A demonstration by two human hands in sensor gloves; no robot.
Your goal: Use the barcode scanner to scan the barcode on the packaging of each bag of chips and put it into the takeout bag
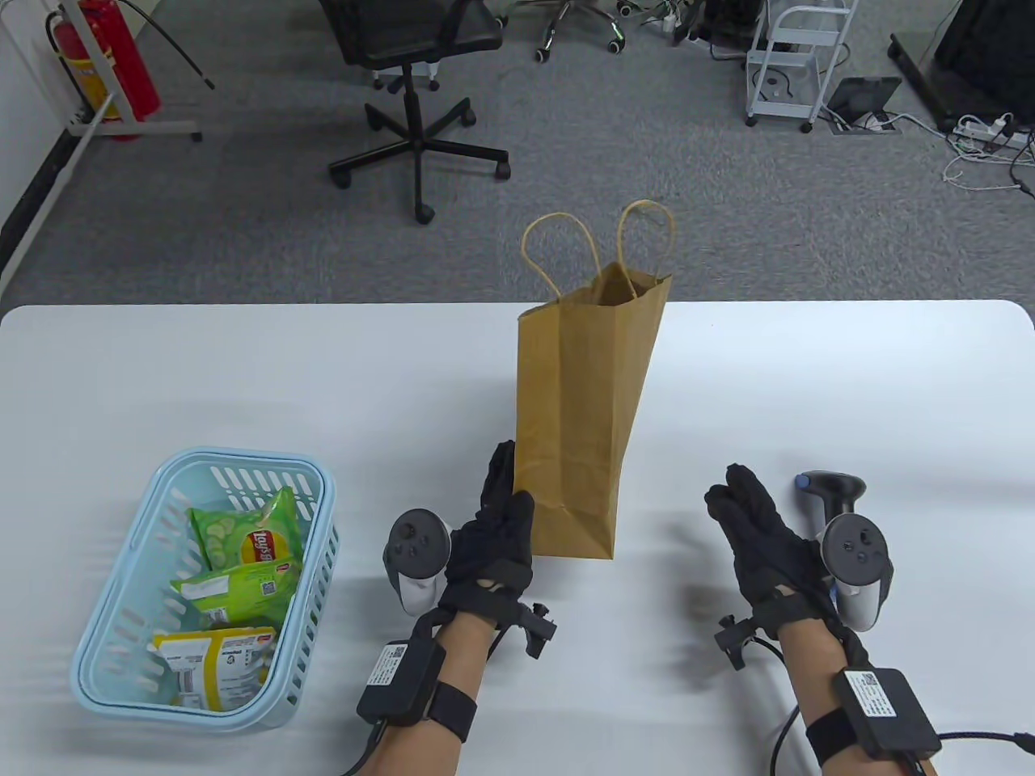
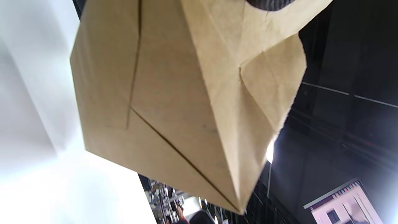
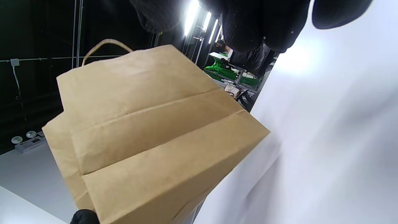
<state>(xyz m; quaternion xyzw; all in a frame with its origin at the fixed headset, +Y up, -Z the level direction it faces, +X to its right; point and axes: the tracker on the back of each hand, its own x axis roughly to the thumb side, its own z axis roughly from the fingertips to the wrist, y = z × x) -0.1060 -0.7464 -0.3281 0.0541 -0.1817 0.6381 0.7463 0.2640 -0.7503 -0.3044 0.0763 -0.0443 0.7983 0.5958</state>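
The brown paper takeout bag point(image 1: 578, 404) stands upright mid-table, handles up; it also fills the left wrist view point(image 2: 174, 102) and shows in the right wrist view point(image 3: 149, 130). My left hand point(image 1: 505, 477) lies with straight fingers against the bag's lower left side. To the right, my right hand point(image 1: 740, 493) hovers apart from the bag, fingers straight and holding nothing. The black barcode scanner point(image 1: 829, 489) lies on the table just beyond that hand. Three chip bags lie in the blue basket point(image 1: 105, 647): two green point(image 1: 251, 537) point(image 1: 234, 586) and one yellow point(image 1: 218, 659).
The white table point(image 1: 808, 388) ends just behind the takeout bag. Past it, on the grey carpet, stand a black office chair point(image 1: 412, 48), a red fire extinguisher point(image 1: 109, 56) and a white cart point(image 1: 796, 56).
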